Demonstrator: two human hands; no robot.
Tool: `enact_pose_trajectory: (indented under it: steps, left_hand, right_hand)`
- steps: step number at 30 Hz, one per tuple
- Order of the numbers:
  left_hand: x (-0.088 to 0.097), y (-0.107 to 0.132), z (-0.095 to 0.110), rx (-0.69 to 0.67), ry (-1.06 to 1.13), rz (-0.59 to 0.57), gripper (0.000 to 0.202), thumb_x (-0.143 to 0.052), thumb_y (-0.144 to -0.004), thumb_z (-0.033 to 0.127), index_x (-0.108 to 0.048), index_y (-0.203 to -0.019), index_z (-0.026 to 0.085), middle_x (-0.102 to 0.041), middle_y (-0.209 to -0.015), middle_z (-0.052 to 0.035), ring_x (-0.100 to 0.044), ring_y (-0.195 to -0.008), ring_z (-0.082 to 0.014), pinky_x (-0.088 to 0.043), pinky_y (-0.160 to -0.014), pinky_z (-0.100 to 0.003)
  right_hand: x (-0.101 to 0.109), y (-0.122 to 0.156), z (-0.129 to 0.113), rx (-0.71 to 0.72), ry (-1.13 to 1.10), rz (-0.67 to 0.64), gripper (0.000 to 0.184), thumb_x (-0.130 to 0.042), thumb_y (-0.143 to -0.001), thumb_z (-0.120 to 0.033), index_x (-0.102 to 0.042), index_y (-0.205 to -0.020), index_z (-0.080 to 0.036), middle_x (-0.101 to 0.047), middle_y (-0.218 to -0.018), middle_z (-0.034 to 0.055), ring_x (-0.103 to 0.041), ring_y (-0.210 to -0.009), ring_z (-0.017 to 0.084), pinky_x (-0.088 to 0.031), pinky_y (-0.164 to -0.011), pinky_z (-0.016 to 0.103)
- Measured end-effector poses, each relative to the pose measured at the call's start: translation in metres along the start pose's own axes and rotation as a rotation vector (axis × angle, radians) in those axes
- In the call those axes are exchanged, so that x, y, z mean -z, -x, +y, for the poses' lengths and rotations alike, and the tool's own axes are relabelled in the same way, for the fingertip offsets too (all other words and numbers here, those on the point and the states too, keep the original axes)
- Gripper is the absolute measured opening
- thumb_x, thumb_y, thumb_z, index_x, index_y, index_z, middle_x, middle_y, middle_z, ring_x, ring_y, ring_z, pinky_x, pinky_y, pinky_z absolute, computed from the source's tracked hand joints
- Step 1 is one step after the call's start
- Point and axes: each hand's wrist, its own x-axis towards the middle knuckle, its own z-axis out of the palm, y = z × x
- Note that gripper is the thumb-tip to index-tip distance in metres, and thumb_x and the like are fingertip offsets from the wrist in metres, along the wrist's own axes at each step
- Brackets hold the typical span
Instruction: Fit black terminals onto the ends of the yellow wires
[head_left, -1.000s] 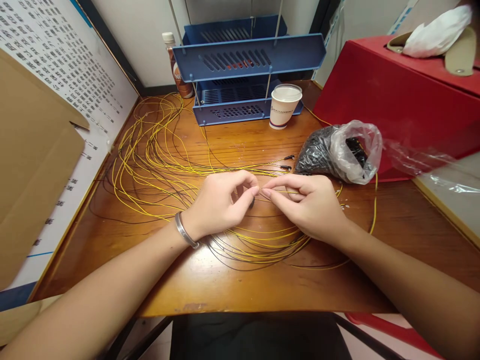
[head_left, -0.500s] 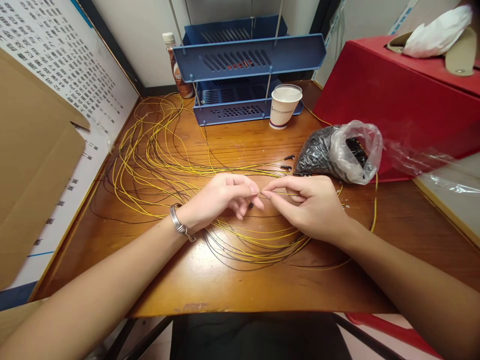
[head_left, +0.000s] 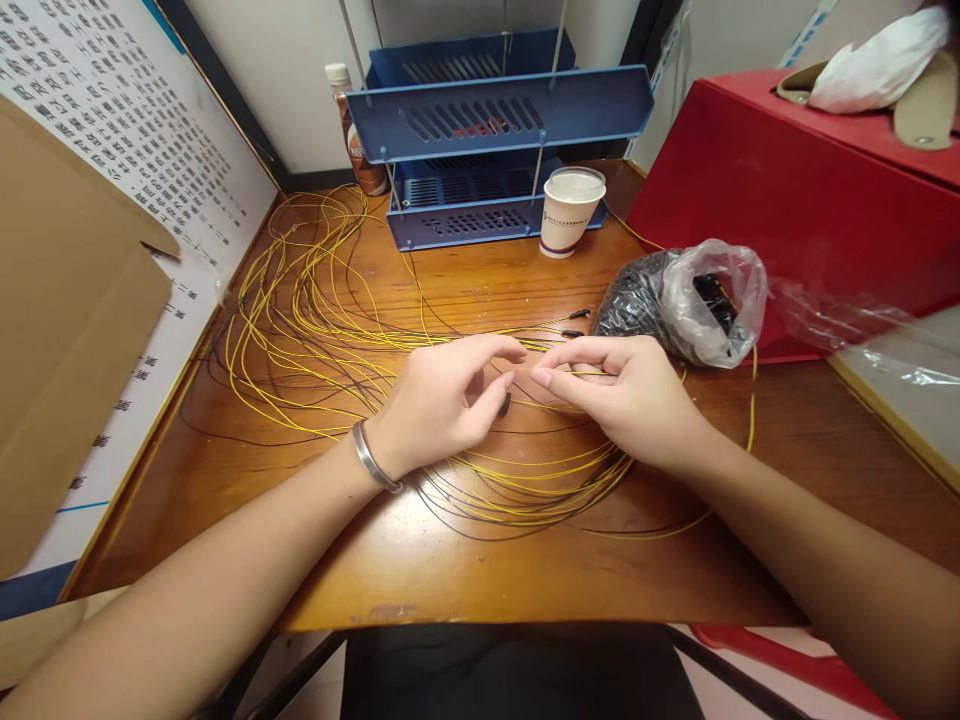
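Note:
My right hand [head_left: 619, 390] pinches a thin yellow wire [head_left: 589, 374] between thumb and forefinger, its end pointing left. Facing it, my left hand [head_left: 457, 395] has thumb and forefinger apart, with a small gap between them near the wire's tip. A small black piece [head_left: 505, 404] shows just behind my left thumb; whether the hidden fingers touch it, I cannot tell. Beneath both hands runs a loose coil of yellow and dark wires [head_left: 525, 510]. Black connectors [head_left: 572, 334] cap some wire ends beyond my hands.
A plastic bag [head_left: 675, 300] of small black parts lies at right, before a red box [head_left: 780, 200]. Farther back stand a paper cup [head_left: 571, 215], a blue tray rack [head_left: 495, 115] and a bottle [head_left: 360, 145]. Tangled wires [head_left: 300, 300] spread at left beside cardboard [head_left: 75, 330].
My left thumb and forefinger have parted from their pinch near the wire tip, and that hand has turned. My right hand has shifted slightly right and away from me, still pinching.

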Motion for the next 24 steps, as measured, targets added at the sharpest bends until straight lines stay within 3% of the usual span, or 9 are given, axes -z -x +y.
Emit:
enact_pose_trajectory:
  steps: [6, 24]
  left_hand:
    - [0.002, -0.0003, -0.0013, -0.237, -0.154, 0.026, 0.014, -0.06, -0.094, 0.019, -0.07, -0.104, 0.015, -0.078, -0.089, -0.0034, -0.072, -0.074, -0.0116, -0.053, -0.071, -0.021]
    - [0.0012, -0.0001, -0.0037, -0.237, -0.215, 0.03, 0.012, -0.059, -0.096, 0.02, -0.07, -0.096, 0.015, -0.077, -0.083, -0.0022, -0.067, -0.065, -0.011, -0.048, -0.063, -0.022]
  right_hand:
    - [0.0009, -0.0012, 0.0016, -0.033, -0.029, -0.037, 0.019, -0.083, -0.074, -0.033, -0.08, -0.084, -0.017, -0.078, -0.084, 0.0065, -0.073, -0.08, 0.021, -0.059, -0.074, 0.029]
    - [0.001, -0.0009, 0.0032, -0.031, 0.016, -0.043, 0.019, -0.079, -0.078, -0.034, -0.08, -0.086, -0.016, -0.079, -0.086, 0.007, -0.072, -0.076, 0.018, -0.058, -0.071, 0.027]
